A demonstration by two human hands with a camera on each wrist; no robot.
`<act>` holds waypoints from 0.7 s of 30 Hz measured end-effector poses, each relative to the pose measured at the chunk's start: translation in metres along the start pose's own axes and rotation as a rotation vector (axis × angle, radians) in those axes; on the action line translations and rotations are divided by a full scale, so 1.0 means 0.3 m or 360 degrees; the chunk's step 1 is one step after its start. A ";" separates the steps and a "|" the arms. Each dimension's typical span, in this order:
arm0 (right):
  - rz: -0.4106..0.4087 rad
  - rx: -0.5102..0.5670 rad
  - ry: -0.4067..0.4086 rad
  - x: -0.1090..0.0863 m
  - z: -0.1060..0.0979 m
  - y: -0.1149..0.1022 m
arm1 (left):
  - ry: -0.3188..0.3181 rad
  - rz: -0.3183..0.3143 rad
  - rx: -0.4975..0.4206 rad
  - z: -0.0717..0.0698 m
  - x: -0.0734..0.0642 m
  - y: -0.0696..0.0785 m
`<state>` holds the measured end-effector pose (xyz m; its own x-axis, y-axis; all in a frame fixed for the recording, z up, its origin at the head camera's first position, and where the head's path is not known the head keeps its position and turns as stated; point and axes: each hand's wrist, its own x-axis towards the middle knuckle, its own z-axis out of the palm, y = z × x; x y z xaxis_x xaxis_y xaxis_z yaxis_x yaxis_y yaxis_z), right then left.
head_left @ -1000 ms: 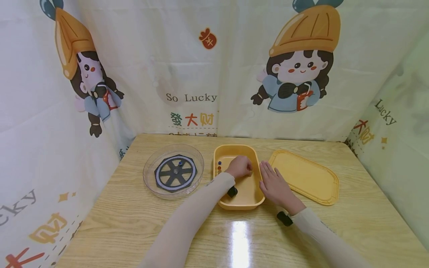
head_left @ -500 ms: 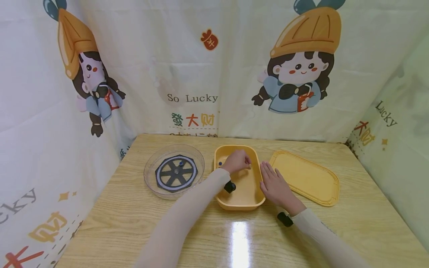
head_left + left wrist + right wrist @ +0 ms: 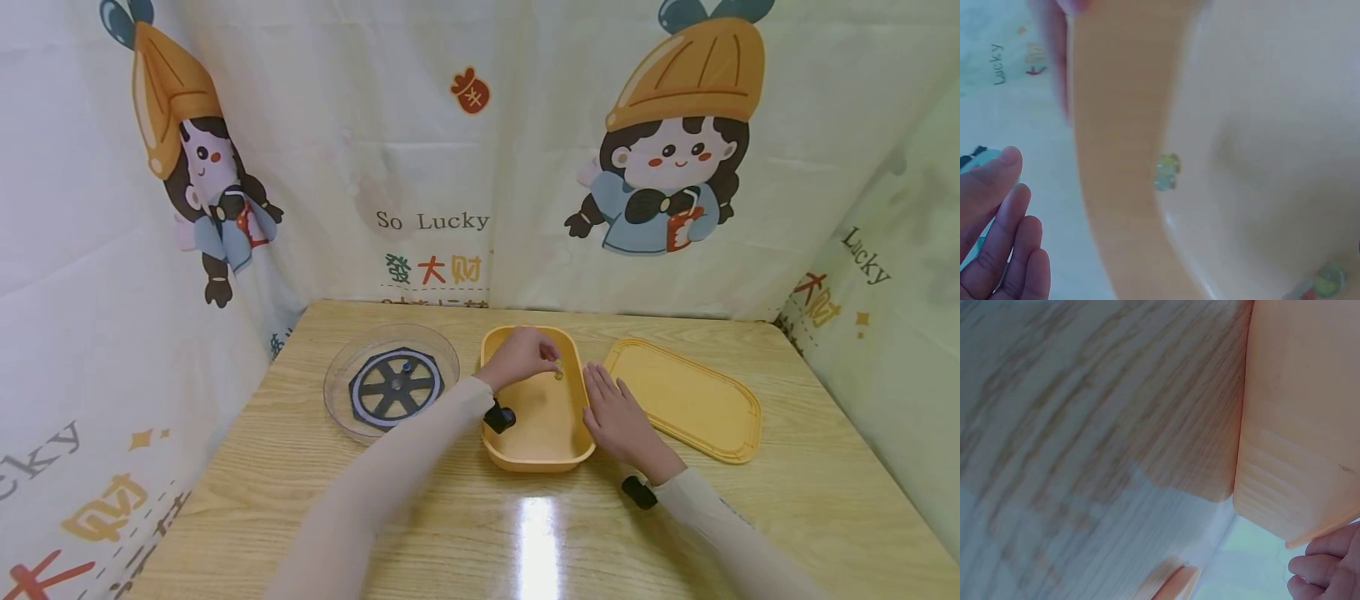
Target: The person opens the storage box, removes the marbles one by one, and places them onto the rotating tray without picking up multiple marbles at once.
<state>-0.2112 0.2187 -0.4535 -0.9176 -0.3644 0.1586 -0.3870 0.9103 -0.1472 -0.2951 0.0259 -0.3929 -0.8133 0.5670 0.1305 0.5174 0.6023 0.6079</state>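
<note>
My left hand (image 3: 519, 357) is raised over the yellow bin (image 3: 536, 465), thumb and index fingertip together. It seems to pinch a small glass marble, mostly hidden by the fingertips in the left wrist view. Two yellow-green marbles (image 3: 1167, 172) lie against the bin's right wall. Another greenish marble (image 3: 1329, 279) sits in the bin beside something red. My right hand (image 3: 621, 419) rests its straight fingers along the bin's right rim. Left of the bin stands a clear round dish (image 3: 330, 417) holding a dark spoked wheel (image 3: 365, 390), with a blue marble (image 3: 407, 367) on it.
A flat yellow lid (image 3: 690, 400) lies on the wooden table (image 3: 465, 533), right of the bin. Printed curtains (image 3: 525, 167) close off the back and both sides. A black wrist camera (image 3: 498, 417) overhangs the bin.
My left hand has risen from the bin's right wall and shifted left and away from me, uncovering the yellow-green marbles there. My right hand has stayed in place.
</note>
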 end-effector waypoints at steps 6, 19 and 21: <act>-0.0004 -0.0014 0.0025 -0.001 -0.001 -0.001 | 0.0038 0.0065 -0.0031 -0.037 -0.036 0.022; -0.0003 -0.0014 0.0018 -0.002 -0.001 -0.003 | 0.0129 0.0119 -0.0096 -0.135 -0.157 0.038; -0.0003 -0.0012 0.0016 -0.001 0.001 -0.002 | 0.0152 0.0111 -0.0098 -0.157 -0.177 0.031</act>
<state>-0.2106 0.2182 -0.4538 -0.9159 -0.3644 0.1684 -0.3881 0.9110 -0.1398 -0.2597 -0.0251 -0.3574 -0.7992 0.5484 0.2460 0.5584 0.5260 0.6415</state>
